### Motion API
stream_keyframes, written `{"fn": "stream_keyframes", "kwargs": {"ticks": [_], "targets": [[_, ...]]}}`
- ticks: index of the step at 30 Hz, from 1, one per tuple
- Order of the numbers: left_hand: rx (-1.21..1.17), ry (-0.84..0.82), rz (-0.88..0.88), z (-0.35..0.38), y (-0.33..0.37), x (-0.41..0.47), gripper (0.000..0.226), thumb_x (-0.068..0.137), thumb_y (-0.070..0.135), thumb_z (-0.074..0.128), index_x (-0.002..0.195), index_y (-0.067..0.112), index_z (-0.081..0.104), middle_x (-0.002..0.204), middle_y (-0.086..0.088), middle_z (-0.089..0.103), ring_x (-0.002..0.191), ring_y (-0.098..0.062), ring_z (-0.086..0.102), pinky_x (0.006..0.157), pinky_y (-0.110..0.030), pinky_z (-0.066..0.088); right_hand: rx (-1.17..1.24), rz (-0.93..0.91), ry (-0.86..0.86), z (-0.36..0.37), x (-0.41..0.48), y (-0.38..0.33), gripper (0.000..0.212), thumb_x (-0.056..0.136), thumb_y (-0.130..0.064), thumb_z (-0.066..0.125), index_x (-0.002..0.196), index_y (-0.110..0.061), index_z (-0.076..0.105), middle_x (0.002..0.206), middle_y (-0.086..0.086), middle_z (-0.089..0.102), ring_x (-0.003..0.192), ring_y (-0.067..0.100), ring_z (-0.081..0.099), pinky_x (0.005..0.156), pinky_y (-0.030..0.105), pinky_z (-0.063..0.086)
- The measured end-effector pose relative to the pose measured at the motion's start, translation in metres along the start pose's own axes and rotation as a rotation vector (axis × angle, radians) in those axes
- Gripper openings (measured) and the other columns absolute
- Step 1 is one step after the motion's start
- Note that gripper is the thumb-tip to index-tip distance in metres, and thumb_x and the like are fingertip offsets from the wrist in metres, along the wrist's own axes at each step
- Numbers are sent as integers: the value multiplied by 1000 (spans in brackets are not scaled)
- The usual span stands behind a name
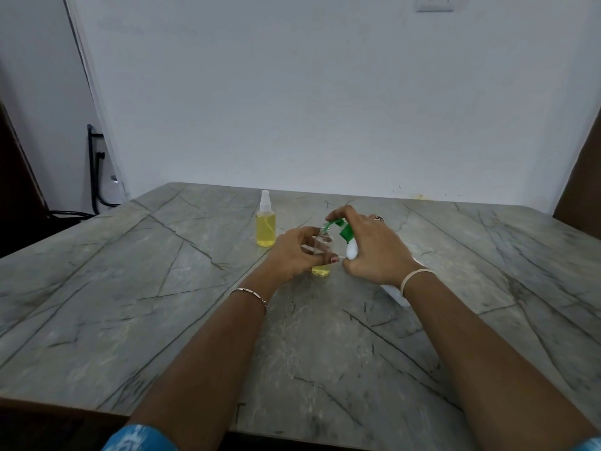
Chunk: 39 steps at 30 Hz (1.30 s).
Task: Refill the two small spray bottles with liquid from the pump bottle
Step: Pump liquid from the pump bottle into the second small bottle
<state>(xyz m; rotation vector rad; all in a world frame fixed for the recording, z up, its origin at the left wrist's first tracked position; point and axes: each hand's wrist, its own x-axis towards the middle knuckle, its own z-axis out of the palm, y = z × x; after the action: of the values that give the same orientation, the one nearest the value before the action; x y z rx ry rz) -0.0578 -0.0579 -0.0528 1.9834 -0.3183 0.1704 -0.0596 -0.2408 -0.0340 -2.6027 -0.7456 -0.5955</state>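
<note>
Near the middle of the frame the left hand (294,255) is wrapped around the open spray bottle (321,271). The bottle seems to stand upright on the bench (130,288) and has only a little yellow liquid at its bottom. I judge the grip is there so that this light bottle does not tip or slide under the nozzle. Just to the right, the right hand (374,247) clasps the pump bottle (352,250), a white one that leans toward the left, its base going down to the right under the wrist. It is tilted, I think, so that the spout of the green pump head (340,226) comes exactly over the narrow open mouth; a finger lies on top of the head, as if ready to press. The two hands are almost touching. Behind them, a little to the upper left, the capped spray bottle (266,227) stands alone, nearly full of yellow liquid, so it seems finished and put aside.
</note>
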Motion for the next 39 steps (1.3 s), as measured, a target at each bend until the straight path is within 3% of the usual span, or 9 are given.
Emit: {"fn": "stream_keyframes", "kwargs": {"ticks": [5, 11, 16, 24, 28, 33, 39], "targets": [[88, -23, 30, -2, -2, -4, 56, 62, 25, 89, 108, 33, 59, 105, 0, 69, 93, -17, 69, 88, -36, 57, -17, -5, -7, -1, -2, -1, 79, 66, -27, 69, 133, -42, 31, 125, -1, 61, 94, 23, 53, 81, 39, 53], [101, -16, 50, -4, -2, -5, 60, 61, 13, 90, 99, 43, 54, 101, 3, 69, 86, -14, 70, 82, -29, 58, -21, -9, -20, -3, -3, -5, 78, 66, -24, 65, 132, -44, 29, 120, 1, 62, 92, 24, 52, 80, 40, 51], [134, -26, 52, -3, -3, -4, 60, 62, 17, 90, 105, 40, 55, 101, 7, 68, 87, -13, 69, 83, -30, 57, -24, -6, -3, -6, -3, -6, 74, 68, -19, 68, 130, -37, 34, 121, 1, 62, 93, 22, 50, 81, 36, 48], [175, -11, 56, -2, -1, -7, 62, 61, 25, 91, 101, 47, 49, 97, 10, 66, 87, -14, 69, 85, -34, 57, -58, 2, 0, -5, -6, -6, 78, 68, -22, 67, 134, -43, 30, 122, 0, 62, 97, 24, 51, 81, 40, 51], [190, -1, 64, 0, -1, -7, 66, 60, 28, 91, 110, 42, 51, 99, 8, 66, 89, -15, 68, 83, -31, 57, -55, -1, -3, -5, -5, -6, 76, 68, -22, 66, 132, -42, 29, 121, 0, 62, 94, 24, 52, 81, 41, 52], [242, 1, 48, 1, 0, -7, 87, 63, 27, 89, 138, 22, 47, 110, 2, 65, 93, -17, 67, 84, -31, 57, -48, -6, 14, -5, -5, -7, 72, 69, -21, 67, 129, -39, 32, 123, 0, 62, 96, 23, 53, 83, 39, 51], [260, 18, 50, 2, 0, -9, 85, 60, 29, 91, 134, 25, 49, 113, 0, 63, 94, -18, 67, 85, -32, 57, -86, -16, 13, -3, -4, -6, 80, 71, -24, 68, 135, -45, 26, 123, 1, 61, 101, 25, 52, 85, 41, 52]]}}
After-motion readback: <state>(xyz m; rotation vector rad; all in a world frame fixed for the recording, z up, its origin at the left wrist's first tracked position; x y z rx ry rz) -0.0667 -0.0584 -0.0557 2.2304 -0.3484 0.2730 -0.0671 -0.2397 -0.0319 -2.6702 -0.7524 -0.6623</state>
